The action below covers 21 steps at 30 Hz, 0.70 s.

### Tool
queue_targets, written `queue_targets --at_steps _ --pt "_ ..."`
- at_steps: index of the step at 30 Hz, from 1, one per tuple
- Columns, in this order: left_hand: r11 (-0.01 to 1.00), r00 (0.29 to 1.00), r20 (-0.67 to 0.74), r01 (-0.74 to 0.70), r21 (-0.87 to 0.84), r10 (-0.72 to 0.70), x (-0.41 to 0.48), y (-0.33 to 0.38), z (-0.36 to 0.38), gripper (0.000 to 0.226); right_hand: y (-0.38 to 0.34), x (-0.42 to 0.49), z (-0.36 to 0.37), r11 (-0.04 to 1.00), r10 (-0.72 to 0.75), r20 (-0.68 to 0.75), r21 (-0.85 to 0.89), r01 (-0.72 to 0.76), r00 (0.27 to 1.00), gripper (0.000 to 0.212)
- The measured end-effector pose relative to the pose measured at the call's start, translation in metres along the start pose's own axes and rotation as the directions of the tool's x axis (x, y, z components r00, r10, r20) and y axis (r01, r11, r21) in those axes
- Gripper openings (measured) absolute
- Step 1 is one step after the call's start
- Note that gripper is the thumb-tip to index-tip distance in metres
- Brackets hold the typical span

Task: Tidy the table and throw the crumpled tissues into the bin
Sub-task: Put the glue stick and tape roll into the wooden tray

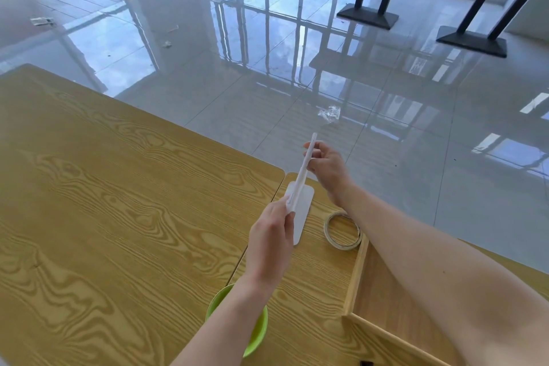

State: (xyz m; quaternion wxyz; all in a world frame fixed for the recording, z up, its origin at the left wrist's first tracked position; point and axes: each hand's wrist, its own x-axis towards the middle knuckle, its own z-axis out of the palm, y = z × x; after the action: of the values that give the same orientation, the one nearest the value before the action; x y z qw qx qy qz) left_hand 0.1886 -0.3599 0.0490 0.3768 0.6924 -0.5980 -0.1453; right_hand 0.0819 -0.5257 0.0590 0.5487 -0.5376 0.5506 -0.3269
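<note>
Both my hands hold a thin white flat sheet point(301, 175) seen edge-on, tilted up over the table's far edge. My left hand point(271, 235) pinches its near end; my right hand point(326, 163) grips its far end. Under it a second white rounded card point(306, 211) lies flat on the wooden table point(118, 202). No crumpled tissue and no bin show on the table.
A roll of tape point(343, 230) lies beside my right forearm. A green bowl point(255, 333) sits under my left forearm. A wooden tray point(386, 300) stands at the right. Bits of plastic litter point(329, 113) lie on the glossy floor; black table legs point(371, 9) stand beyond.
</note>
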Motion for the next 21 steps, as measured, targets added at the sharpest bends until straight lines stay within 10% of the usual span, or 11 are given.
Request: queue_targets --at_steps 21 --pt "0.979 0.988 0.022 0.152 -0.138 -0.151 -0.007 -0.019 -0.003 0.048 0.009 -0.017 -0.019 0.98 -0.021 -0.098 -0.2 0.001 0.995 0.046"
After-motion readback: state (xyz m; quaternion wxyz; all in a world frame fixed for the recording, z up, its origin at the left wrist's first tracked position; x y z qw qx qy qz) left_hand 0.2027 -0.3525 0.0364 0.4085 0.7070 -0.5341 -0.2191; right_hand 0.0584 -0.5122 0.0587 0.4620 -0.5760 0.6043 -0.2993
